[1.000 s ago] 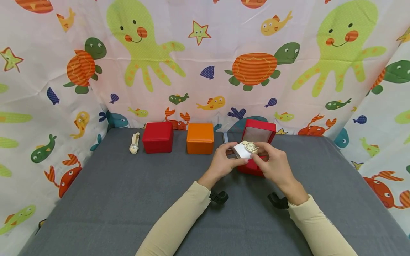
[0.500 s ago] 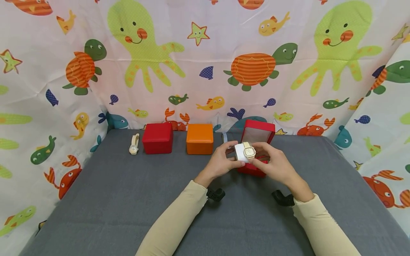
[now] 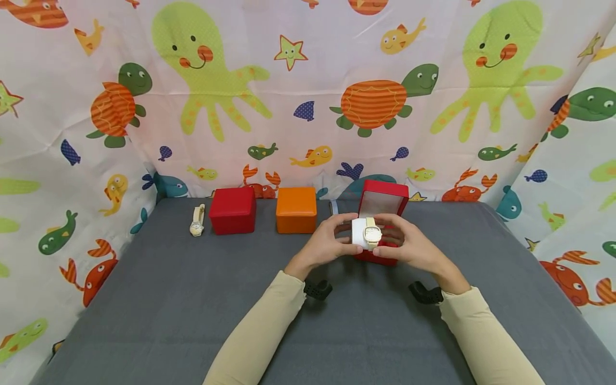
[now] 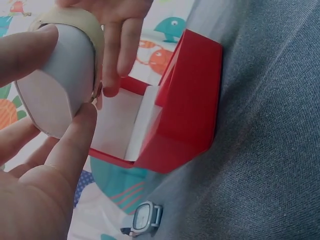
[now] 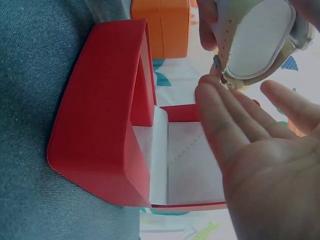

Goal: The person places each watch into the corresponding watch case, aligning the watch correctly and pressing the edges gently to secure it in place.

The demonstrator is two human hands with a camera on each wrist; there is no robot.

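My left hand point(image 3: 327, 240) pinches a white watch cushion point(image 3: 358, 232) between thumb and fingers. Wrapped around the cushion is a wristwatch point(image 3: 372, 234) with a cream strap and a pale dial that faces the head camera. My right hand point(image 3: 409, 240) is at the watch's right side, its fingertips right at the strap. In the right wrist view its fingers point(image 5: 225, 120) are extended, palm turned up beside the strap. Just behind and below both hands stands a red watch box point(image 5: 95, 115) with its lid point(image 3: 385, 200) raised and white lining showing.
A closed orange box point(image 3: 296, 210) and a closed red box point(image 3: 233, 210) stand left of the hands on the grey cloth point(image 3: 240, 299). A cream-strapped watch point(image 3: 197, 220) lies farther left. Another watch point(image 4: 142, 217) lies near the open box. Patterned fabric point(image 3: 289, 96) hangs behind.
The cushion has turned from a tilt to nearly level, bringing the watch dial round to face the head camera. The right fingers have shifted from over the watch to its strap edges.
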